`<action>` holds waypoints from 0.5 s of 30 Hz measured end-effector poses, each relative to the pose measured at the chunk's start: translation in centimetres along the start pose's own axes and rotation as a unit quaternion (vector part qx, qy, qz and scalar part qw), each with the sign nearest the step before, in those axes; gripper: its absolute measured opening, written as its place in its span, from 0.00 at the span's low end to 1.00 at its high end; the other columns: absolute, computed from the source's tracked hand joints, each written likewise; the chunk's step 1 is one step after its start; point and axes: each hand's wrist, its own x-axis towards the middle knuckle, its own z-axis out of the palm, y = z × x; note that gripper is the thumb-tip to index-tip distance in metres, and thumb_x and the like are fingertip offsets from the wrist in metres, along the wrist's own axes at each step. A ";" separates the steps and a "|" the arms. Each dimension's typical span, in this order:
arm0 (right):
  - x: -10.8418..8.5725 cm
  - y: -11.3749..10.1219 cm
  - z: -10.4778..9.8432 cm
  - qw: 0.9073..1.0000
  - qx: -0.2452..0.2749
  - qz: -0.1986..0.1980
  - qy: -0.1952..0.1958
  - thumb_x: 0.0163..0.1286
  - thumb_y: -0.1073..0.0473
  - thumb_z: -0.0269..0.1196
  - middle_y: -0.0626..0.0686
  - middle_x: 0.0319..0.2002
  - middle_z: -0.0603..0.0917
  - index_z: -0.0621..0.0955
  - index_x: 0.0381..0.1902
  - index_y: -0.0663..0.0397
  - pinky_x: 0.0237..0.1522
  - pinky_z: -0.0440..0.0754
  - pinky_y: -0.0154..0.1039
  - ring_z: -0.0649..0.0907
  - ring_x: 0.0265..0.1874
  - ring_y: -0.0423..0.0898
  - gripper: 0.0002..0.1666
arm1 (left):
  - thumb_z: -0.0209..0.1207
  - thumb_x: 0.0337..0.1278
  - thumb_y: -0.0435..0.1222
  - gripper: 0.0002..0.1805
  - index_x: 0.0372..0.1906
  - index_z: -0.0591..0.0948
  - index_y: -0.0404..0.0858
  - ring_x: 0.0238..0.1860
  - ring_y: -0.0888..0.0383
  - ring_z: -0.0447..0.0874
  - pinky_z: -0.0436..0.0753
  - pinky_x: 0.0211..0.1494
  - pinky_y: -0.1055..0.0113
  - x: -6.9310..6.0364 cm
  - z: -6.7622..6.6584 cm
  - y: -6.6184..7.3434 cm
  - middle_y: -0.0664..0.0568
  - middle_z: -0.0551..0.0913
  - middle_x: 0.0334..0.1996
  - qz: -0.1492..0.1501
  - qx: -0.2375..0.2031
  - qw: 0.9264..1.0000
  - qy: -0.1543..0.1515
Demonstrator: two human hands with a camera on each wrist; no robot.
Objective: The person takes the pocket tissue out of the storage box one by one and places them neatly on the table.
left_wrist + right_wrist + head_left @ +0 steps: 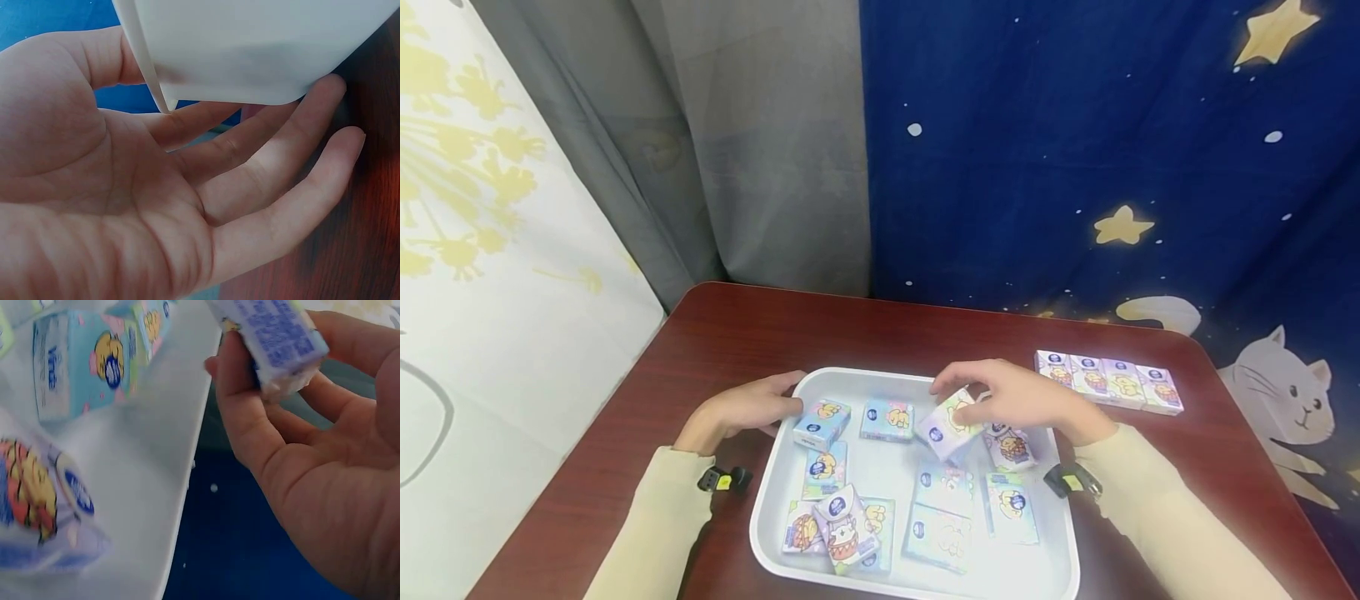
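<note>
A white plastic tray (763,492) holds several small tissue packs in blue and lilac cartoon wrapping. My right hand (1022,398) pinches a lilac tissue pack (942,427) above the tray's far right part; in the right wrist view the pack's printed side (275,337) shows between thumb and fingers. My left hand (747,407) grips the tray at its far left corner. In the left wrist view the thumb goes behind the rim and the fingers (275,150) lie under the outer wall. Nearest that hand inside the tray is a tilted blue tissue pack (822,423).
On the brown table (715,333), a row of lilac tissue packs (1108,382) stands at the back right, beyond the tray. Overlapping packs (846,527) lie in the tray's near left corner. A dark blue curtain (1000,167) and a grey one hang behind the table.
</note>
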 end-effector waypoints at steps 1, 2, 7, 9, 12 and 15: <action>-0.3 0.1 -0.2 1.000 0.003 -0.001 0.003 0.75 0.58 0.71 0.48 0.60 0.89 0.84 0.67 0.51 0.66 0.82 0.59 0.85 0.60 0.51 0.24 | 0.57 0.76 0.30 0.25 0.73 0.71 0.31 0.45 0.45 0.92 0.93 0.49 0.44 0.0 0.0 0.0 0.41 0.88 0.52 0.000 0.000 1.000 0.000; -0.6 0.3 -0.4 1.000 0.007 -0.001 0.005 0.75 0.59 0.70 0.49 0.61 0.89 0.85 0.67 0.51 0.66 0.82 0.59 0.84 0.60 0.51 0.24 | 0.57 0.76 0.30 0.25 0.73 0.71 0.31 0.45 0.45 0.92 0.93 0.49 0.44 0.0 0.0 0.0 0.41 0.88 0.52 -0.001 0.001 1.000 0.000; -2.2 1.0 -1.2 0.999 0.038 0.003 0.009 0.77 0.61 0.68 0.48 0.59 0.88 0.86 0.65 0.48 0.60 0.85 0.48 0.86 0.55 0.51 0.20 | 0.57 0.76 0.31 0.25 0.73 0.71 0.31 0.45 0.46 0.92 0.93 0.49 0.44 0.0 0.0 -0.1 0.41 0.88 0.52 -0.004 0.003 1.000 0.002; -2.8 1.3 -1.5 0.999 0.049 0.009 0.013 0.78 0.61 0.67 0.49 0.59 0.88 0.86 0.65 0.48 0.57 0.86 0.44 0.86 0.54 0.51 0.20 | 0.57 0.75 0.31 0.25 0.72 0.72 0.32 0.45 0.46 0.92 0.93 0.49 0.44 0.0 0.0 -0.1 0.41 0.88 0.52 -0.006 0.004 1.000 0.004; -3.8 1.7 -1.9 0.996 0.073 0.032 0.029 0.78 0.64 0.65 0.52 0.61 0.87 0.84 0.68 0.46 0.56 0.86 0.46 0.86 0.55 0.54 0.24 | 0.57 0.76 0.31 0.25 0.73 0.72 0.32 0.46 0.46 0.92 0.93 0.49 0.44 0.0 0.0 -0.1 0.42 0.88 0.53 -0.005 0.005 1.000 0.004; -4.7 2.0 -2.1 0.993 0.093 0.057 0.054 0.77 0.66 0.64 0.55 0.66 0.84 0.83 0.72 0.44 0.59 0.84 0.51 0.83 0.61 0.57 0.28 | 0.57 0.76 0.31 0.26 0.73 0.71 0.32 0.46 0.46 0.92 0.93 0.50 0.44 0.0 0.0 0.0 0.42 0.88 0.53 -0.004 0.006 1.000 0.005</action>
